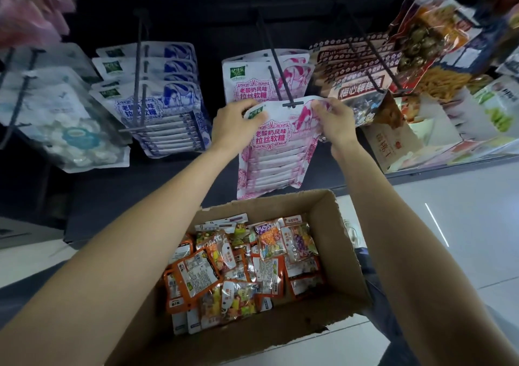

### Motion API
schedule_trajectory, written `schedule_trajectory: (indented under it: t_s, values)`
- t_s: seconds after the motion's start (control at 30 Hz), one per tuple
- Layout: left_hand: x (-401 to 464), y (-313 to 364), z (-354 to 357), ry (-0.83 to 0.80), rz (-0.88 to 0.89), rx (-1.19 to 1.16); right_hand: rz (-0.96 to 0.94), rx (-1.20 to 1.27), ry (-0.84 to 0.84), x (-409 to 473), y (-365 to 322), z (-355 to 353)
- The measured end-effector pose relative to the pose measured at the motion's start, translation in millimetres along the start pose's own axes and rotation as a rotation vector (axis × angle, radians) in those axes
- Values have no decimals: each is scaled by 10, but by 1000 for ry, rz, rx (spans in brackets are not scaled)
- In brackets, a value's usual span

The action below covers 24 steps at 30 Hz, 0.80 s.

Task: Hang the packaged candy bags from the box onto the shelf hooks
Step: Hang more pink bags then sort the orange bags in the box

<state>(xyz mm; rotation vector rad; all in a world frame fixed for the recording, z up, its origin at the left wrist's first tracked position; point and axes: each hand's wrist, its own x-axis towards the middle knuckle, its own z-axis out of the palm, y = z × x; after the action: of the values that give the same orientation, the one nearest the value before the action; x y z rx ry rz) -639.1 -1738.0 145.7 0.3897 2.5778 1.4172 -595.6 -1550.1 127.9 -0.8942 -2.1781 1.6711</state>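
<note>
I pinch the pink bag at mid-frame, left hand and right hand fingers on its top corners (hole at the hook tip); I'd keep it level and slide back.

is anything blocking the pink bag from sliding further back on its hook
Nothing visible does. The pink bag, held by the left hand and right hand, sits at the hook tip; bare rod separates it from the hung pink bags.

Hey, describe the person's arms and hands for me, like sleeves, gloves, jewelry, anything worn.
Both arms are bare from wrist to as far up as the view shows; no sleeves appear. The left hand and right hand wear no gloves, and no watch, bracelet or ring is visible. The fingers are uncovered.
</note>
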Motion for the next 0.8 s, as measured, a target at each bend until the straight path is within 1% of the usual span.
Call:
schedule_trajectory:
  t_s: [0.1,0.27,0.43,0.53,0.6,0.63,0.7,0.77,0.8]
  values:
    - [-29,-86,0,32,19,34,-37,-25,-27,-21,25,-8]
    - [3,-131,-86,120,49,-8,-154,-54,-39,-8,-37,50]
    - [39,-116,-42,89,87,65,-132,-43,8,13,26,41]
    - [81,-149,-11,124,77,154,-133,-72,17,18,62,38]
    - [131,-157,-21,170,89,209,-219,-218,29,39,47,47]
    - [171,-164,-30,196,124,256,-292,-357,55,48,26,46]
    - [252,-178,-40,246,270,386,-464,-633,177,66,-19,44]
    - [360,-188,-50,286,441,511,-572,-758,301,95,-37,43]
    - [409,-183,-61,309,500,561,-580,-778,339,122,-30,58]
